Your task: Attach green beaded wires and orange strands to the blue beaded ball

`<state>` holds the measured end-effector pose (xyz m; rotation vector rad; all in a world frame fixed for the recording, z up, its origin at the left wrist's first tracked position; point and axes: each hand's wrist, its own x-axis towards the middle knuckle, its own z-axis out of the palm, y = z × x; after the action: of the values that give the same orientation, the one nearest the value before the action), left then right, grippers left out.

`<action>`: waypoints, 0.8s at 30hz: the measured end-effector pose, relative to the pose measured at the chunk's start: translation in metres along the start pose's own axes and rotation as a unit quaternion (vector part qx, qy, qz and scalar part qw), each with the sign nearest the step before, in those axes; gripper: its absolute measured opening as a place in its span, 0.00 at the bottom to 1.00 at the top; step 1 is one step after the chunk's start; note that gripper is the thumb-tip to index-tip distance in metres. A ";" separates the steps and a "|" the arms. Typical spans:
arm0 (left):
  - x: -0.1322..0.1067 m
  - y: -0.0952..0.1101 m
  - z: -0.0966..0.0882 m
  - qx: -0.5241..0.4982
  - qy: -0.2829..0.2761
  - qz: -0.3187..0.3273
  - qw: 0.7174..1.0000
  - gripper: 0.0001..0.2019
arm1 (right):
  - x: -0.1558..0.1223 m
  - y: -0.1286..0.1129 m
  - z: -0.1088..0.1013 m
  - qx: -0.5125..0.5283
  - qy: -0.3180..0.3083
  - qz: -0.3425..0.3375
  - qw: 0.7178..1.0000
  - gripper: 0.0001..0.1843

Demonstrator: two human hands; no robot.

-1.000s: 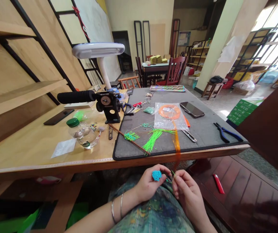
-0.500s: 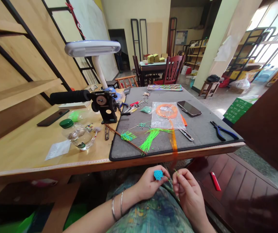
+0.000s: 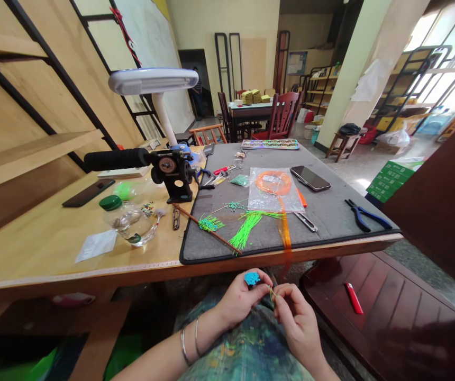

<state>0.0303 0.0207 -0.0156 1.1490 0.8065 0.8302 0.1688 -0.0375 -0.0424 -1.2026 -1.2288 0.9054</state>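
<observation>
left hand (image 3: 240, 301) pinching blue bead cluster (image 3: 252, 278) over the lap | right hand (image 3: 293, 317) just beside, fingertips closed on thin green strand (image 3: 272, 292) | bench (image 3: 53, 248) edge beyond both | tip: short grip, strand taut, cluster steady

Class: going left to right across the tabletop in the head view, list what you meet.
On the wood, black phone → glass jar → black crank tool → green strands → phone on the mat → blue-handled pliers.
</observation>
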 end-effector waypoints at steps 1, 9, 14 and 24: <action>0.000 0.000 0.000 -0.002 -0.001 -0.001 1.000 0.18 | 0.000 0.000 0.000 -0.002 -0.002 -0.004 1.000 0.13; 0.003 -0.002 -0.001 -0.019 -0.017 -0.006 1.000 0.19 | 0.000 0.005 -0.002 -0.041 -0.008 -0.035 0.999 0.09; 0.004 -0.002 -0.001 -0.026 -0.031 -0.006 0.999 0.19 | 0.002 0.004 -0.002 -0.047 -0.001 -0.043 0.998 0.09; 0.004 0.000 -0.002 -0.030 -0.040 -0.004 0.999 0.18 | 0.002 0.006 -0.003 -0.055 0.011 -0.028 0.998 0.09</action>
<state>0.0310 0.0252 -0.0167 1.1191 0.7145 0.7917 0.1727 -0.0345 -0.0476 -1.2561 -1.3028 0.7909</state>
